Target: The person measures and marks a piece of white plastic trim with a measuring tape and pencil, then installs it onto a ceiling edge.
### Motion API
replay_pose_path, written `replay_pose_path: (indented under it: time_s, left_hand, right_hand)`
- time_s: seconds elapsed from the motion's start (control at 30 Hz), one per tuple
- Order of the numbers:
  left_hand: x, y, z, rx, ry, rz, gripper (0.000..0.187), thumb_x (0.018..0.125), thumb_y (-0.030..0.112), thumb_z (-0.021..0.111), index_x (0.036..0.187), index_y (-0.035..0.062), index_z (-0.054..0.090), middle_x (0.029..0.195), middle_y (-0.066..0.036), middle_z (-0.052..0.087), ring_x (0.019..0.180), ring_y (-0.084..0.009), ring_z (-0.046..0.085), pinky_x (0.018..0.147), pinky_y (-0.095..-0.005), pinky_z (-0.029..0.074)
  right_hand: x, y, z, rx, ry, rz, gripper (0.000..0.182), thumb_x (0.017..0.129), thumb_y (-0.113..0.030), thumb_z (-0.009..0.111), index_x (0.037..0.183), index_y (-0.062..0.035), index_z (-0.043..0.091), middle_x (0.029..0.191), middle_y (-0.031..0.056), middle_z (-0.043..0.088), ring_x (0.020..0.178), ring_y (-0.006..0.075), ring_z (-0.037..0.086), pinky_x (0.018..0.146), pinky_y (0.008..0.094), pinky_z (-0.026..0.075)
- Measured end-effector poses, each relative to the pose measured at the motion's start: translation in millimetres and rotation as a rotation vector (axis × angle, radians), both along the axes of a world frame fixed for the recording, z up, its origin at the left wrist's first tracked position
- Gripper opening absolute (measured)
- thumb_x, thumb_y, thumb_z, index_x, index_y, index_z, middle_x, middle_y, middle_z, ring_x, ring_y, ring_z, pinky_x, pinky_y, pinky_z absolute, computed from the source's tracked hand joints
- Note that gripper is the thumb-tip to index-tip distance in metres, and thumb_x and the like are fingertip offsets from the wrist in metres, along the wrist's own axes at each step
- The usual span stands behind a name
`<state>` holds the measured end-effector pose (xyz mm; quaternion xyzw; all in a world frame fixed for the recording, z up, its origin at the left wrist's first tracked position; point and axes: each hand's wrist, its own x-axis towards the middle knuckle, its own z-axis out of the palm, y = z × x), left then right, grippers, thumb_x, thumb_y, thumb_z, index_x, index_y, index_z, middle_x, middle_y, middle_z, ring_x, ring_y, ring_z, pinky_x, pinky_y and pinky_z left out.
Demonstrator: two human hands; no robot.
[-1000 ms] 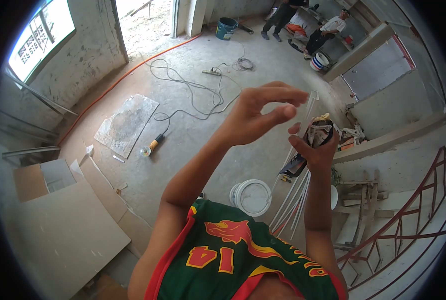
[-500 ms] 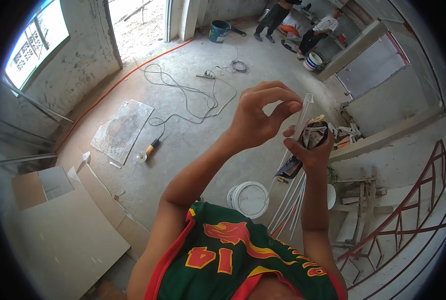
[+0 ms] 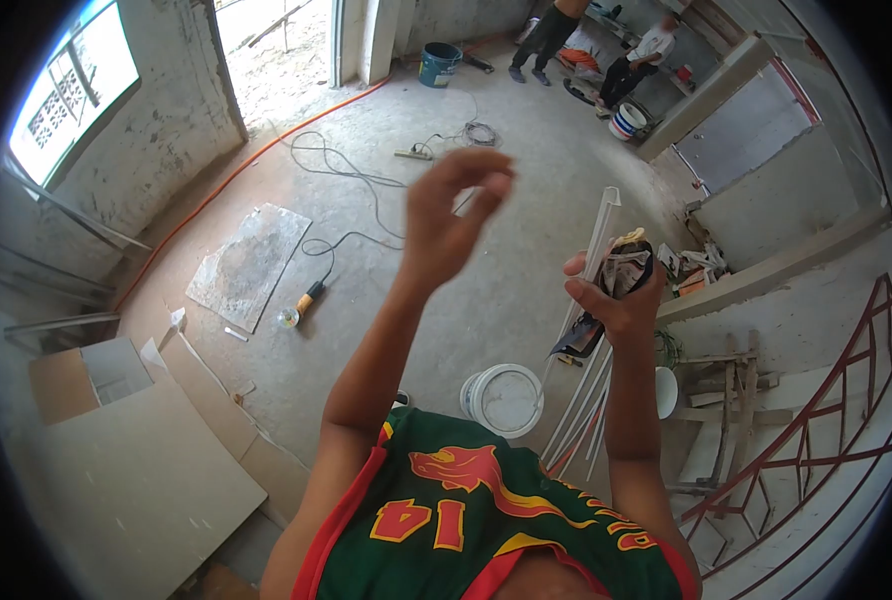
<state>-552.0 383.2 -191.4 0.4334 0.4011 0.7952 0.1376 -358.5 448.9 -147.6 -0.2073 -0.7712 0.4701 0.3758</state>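
Observation:
My right hand (image 3: 634, 305) is closed around an opened black packet (image 3: 606, 340) with crumpled, pale contents showing at its top. The same hand also grips a long white channel strip (image 3: 598, 238), which rises beside the packet and runs down toward the floor. To the left, apart from both, my left hand (image 3: 449, 220) is raised over the floor. Its thumb and fingertips come together in a pinch, slightly blurred by motion, and anything between the tips is too small to make out.
A lidded white bucket (image 3: 506, 400) stands before me, near several long strips (image 3: 578, 410). An angle grinder (image 3: 304, 302) with its cable lies left. A large board (image 3: 146, 470) lies at lower left, a red metal truss (image 3: 816, 410) at right. Two people (image 3: 651, 55) are at the back.
My left hand has moved left, away from the white strip it was touching near the top. My right hand keeps its hold on the packet and strip, almost unmoved.

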Motion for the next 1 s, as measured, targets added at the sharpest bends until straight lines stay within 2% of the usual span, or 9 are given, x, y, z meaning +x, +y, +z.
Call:
replay_pose_path:
  time_s: [0.07,0.2,0.4,0.6,0.7,0.8,0.9,0.93,1.0]
  left_hand:
    - [12,-2,16,0.088,0.239,-0.069,0.021,0.081,0.011,0.065,0.098,-0.0013,0.062,0.088,-0.008,0.063,0.081,-0.0131,0.06,0.073,-0.0255,0.048]
    - [25,2,35,0.147,0.267,-0.128,0.018,0.077,0.003,0.066,0.095,-0.0004,0.064,0.087,-0.01,0.064,0.077,-0.0153,0.061,0.07,-0.0263,0.049]
    - [25,7,43,0.213,0.365,-0.022,0.011,0.075,0.002,0.067,0.086,-0.0004,0.066,0.081,-0.01,0.064,0.073,-0.0168,0.062,0.064,-0.0272,0.049]
    - [21,15,50,0.341,0.595,0.295,0.009,0.075,0.005,0.068,0.082,0.0005,0.066,0.076,-0.01,0.063,0.072,-0.0179,0.062,0.061,-0.0269,0.048]
    - [20,22,50,0.321,0.537,0.205,0.007,0.076,0.006,0.067,0.08,0.0011,0.066,0.075,-0.01,0.063,0.071,-0.017,0.062,0.062,-0.0272,0.048]
    - [22,23,52,0.345,0.387,0.114,0.013,0.083,0.011,0.062,0.078,0.0,0.064,0.074,-0.009,0.062,0.068,-0.0153,0.06,0.062,-0.027,0.047]
    - [18,24,46,0.356,-0.131,-0.031,0.024,0.09,0.018,0.053,0.077,-0.0011,0.061,0.072,-0.008,0.061,0.066,-0.0139,0.059,0.06,-0.0264,0.046]
    - [12,25,35,0.33,-0.105,-0.001,0.033,0.094,0.024,0.048,0.077,-0.0017,0.059,0.071,-0.008,0.059,0.065,-0.0123,0.057,0.058,-0.0254,0.044]
    - [21,20,25,0.26,-0.051,-0.064,0.031,0.092,0.026,0.052,0.079,-0.0021,0.059,0.07,-0.007,0.059,0.066,-0.0115,0.057,0.058,-0.0242,0.044]
  right_hand:
    - [-3,-3,0,0.022,0.015,-0.015,0.03,0.063,-0.002,0.076,0.082,-0.0028,0.053,0.075,0.0115,0.066,0.061,0.0093,0.061,0.054,0.0218,0.049]
    - [-7,-7,2,-0.041,0.025,-0.003,0.029,0.063,-0.002,0.076,0.083,-0.0013,0.054,0.075,0.0118,0.066,0.061,0.0106,0.062,0.055,0.0227,0.05]
    - [-4,-9,2,-0.046,0.031,-0.018,0.028,0.064,0.0,0.074,0.083,-0.0007,0.055,0.075,0.0116,0.067,0.061,0.0105,0.062,0.055,0.0224,0.05]
    - [-3,-6,3,-0.026,0.018,-0.031,0.027,0.064,0.0,0.074,0.084,-0.0007,0.055,0.074,0.0098,0.067,0.06,0.0095,0.062,0.055,0.022,0.05]
    - [-3,-3,3,-0.002,0.012,-0.045,0.026,0.064,-0.001,0.074,0.083,-0.0009,0.056,0.074,0.0096,0.067,0.06,0.0095,0.062,0.056,0.0218,0.05]
    - [-5,-4,6,0.022,-0.005,-0.053,0.025,0.065,-0.001,0.073,0.083,-0.001,0.056,0.074,0.0097,0.067,0.061,0.0097,0.062,0.056,0.0217,0.05]
    - [-3,-5,6,0.014,-0.019,-0.036,0.024,0.065,-0.001,0.073,0.082,-0.0007,0.056,0.075,0.0101,0.067,0.061,0.0099,0.063,0.057,0.022,0.051]
    - [-3,-6,7,0.012,-0.024,-0.038,0.024,0.066,-0.001,0.073,0.083,-0.0004,0.056,0.075,0.0103,0.067,0.061,0.01,0.063,0.056,0.022,0.051]
    - [-4,-6,8,-0.002,-0.019,-0.043,0.025,0.065,-0.002,0.074,0.083,-0.0004,0.056,0.074,0.0097,0.067,0.061,0.0098,0.062,0.057,0.0223,0.051]
